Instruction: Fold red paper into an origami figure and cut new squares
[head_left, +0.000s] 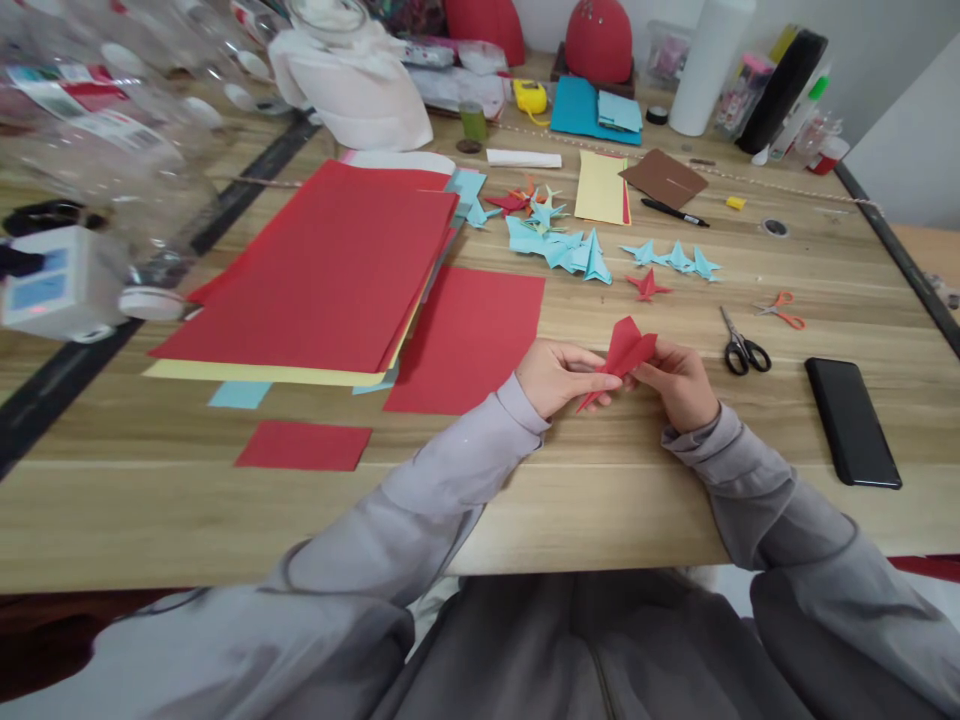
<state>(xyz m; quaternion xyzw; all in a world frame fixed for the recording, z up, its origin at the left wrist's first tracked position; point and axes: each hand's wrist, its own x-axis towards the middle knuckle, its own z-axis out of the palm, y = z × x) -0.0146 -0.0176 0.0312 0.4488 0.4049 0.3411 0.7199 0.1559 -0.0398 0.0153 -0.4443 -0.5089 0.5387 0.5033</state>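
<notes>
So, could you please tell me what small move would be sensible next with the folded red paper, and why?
I would probably have the right hand press the flaps of the folded red paper together while the left hand steadies it, since both hands hold it and its upper flaps stand spread apart.

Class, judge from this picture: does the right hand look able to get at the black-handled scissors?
Probably yes: the black-handled scissors lie to the right of the right hand, with nothing visible between them. That hand holds the folded red paper, so it would likely let go first.
</notes>
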